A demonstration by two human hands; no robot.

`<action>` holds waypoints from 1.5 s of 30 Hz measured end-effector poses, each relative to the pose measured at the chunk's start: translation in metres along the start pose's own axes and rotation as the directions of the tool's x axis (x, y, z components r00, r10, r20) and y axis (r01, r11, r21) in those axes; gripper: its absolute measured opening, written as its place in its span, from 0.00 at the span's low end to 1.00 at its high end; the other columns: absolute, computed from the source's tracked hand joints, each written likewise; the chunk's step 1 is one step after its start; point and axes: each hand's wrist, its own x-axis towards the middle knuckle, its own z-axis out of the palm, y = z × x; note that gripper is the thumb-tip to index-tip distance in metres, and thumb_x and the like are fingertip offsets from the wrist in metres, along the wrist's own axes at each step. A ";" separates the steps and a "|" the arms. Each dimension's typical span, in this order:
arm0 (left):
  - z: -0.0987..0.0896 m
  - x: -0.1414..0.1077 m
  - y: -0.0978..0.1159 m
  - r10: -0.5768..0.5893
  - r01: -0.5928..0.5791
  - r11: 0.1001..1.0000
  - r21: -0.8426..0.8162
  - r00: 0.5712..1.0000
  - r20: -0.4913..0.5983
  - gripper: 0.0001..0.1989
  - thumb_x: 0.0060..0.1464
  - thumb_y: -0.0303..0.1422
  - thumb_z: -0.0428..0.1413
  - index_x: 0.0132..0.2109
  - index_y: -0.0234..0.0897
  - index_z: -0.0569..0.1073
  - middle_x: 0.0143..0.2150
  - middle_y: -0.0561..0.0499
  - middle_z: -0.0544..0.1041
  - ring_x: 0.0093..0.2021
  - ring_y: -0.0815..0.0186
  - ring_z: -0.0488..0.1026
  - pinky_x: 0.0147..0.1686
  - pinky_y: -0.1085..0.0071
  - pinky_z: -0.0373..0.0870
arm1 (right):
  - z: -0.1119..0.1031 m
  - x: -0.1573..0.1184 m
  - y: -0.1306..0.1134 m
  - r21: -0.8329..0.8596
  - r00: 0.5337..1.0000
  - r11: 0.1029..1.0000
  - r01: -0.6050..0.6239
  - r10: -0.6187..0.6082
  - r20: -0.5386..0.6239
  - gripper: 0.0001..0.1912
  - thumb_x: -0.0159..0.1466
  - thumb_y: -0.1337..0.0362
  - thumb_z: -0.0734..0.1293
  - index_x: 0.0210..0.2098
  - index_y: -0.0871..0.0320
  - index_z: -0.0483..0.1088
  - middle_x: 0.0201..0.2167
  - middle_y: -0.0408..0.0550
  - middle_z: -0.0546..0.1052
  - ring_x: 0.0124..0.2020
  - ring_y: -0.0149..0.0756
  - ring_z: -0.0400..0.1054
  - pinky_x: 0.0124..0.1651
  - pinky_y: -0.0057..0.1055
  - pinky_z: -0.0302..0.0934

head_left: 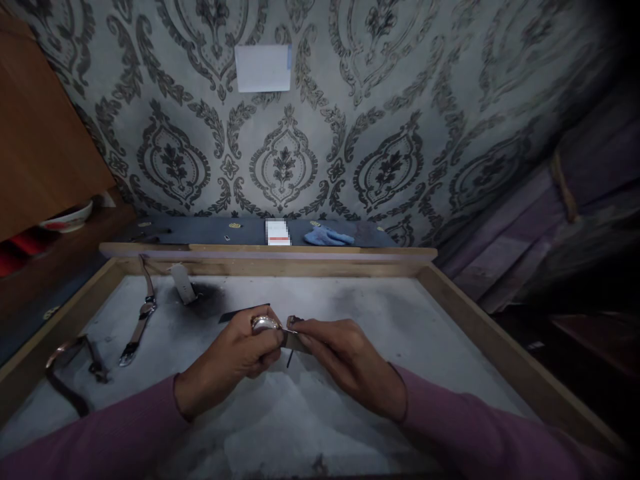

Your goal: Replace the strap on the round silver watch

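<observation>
Left hand [235, 363] clamped on watch case [265, 324], tray centre. Right hand [345, 363] pinching dark strap [296, 343] at case's 3 o'clock. Second watch [140, 325] at 9 o'clock, on tray [500, 347].

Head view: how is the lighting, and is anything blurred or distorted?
Head view: dim overall, with the corners darkening, most on the right; wide-angle bending curves the wooden tray rim and wallpaper; the left hand and right hand holding the watch are lit well enough, its case catching a small glint; a pixelated patch covers the card behind.
</observation>
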 end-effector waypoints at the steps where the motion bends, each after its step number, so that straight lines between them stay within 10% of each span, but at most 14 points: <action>1: 0.000 0.000 0.000 0.001 -0.001 1.000 0.000 1.000 -0.001 0.08 0.53 0.32 0.54 0.29 0.38 0.62 0.17 0.63 0.58 0.17 0.77 0.46 0.17 0.77 0.41 | 0.000 0.000 0.000 -0.006 1.000 1.000 0.000 0.000 -0.001 0.13 0.71 0.67 0.57 0.42 0.62 0.72 0.28 0.48 0.78 0.24 0.30 0.71 0.28 0.27 0.60; 19: -0.004 -0.001 -0.002 0.016 -0.023 0.997 0.069 0.994 0.105 0.09 0.55 0.34 0.54 0.31 0.38 0.61 0.20 0.62 0.58 0.19 0.76 0.47 0.17 0.77 0.43 | -0.002 0.003 -0.005 0.140 0.988 0.980 -0.141 0.129 0.087 0.17 0.70 0.65 0.56 0.35 0.64 0.73 0.25 0.46 0.72 0.24 0.28 0.63 0.28 0.26 0.58; 45: -0.004 0.000 0.000 0.002 0.000 1.000 -0.025 0.997 0.078 0.07 0.53 0.32 0.56 0.32 0.37 0.63 0.19 0.63 0.59 0.18 0.77 0.47 0.16 0.78 0.41 | -0.001 0.002 -0.002 0.059 0.999 0.998 0.028 -0.026 -0.035 0.13 0.69 0.70 0.58 0.42 0.64 0.73 0.26 0.48 0.77 0.23 0.29 0.69 0.27 0.26 0.60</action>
